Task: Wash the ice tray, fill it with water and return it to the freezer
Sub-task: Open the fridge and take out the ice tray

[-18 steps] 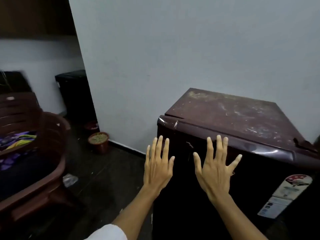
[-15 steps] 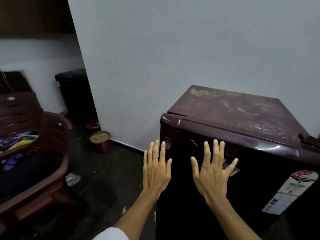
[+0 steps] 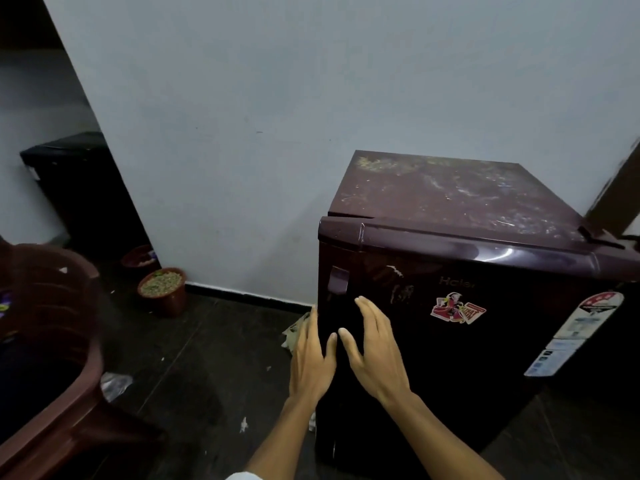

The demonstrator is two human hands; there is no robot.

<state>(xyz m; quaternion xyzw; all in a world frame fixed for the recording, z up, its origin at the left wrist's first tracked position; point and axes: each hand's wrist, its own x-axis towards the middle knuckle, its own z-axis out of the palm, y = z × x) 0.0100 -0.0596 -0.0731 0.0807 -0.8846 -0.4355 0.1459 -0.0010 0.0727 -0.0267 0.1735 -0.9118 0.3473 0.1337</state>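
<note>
The maroon fridge (image 3: 485, 341) stands against the wall (image 3: 277, 116) at 4 o'clock in view, door closed; no tray shows. Both hands are in front of the door's lower left and hold nothing. The right hand (image 3: 377, 355) is spread loosely at 5 o'clock from the handle (image 3: 338, 280). The left hand (image 3: 311, 362) has straight fingers along the door's left edge; whether they touch it I cannot tell. A sticker (image 3: 457, 308) sits at 3 o'clock from the handle. A pot (image 3: 162, 289) is at 9 o'clock from the fridge, with a chair (image 3: 52, 323) beyond it.
</note>
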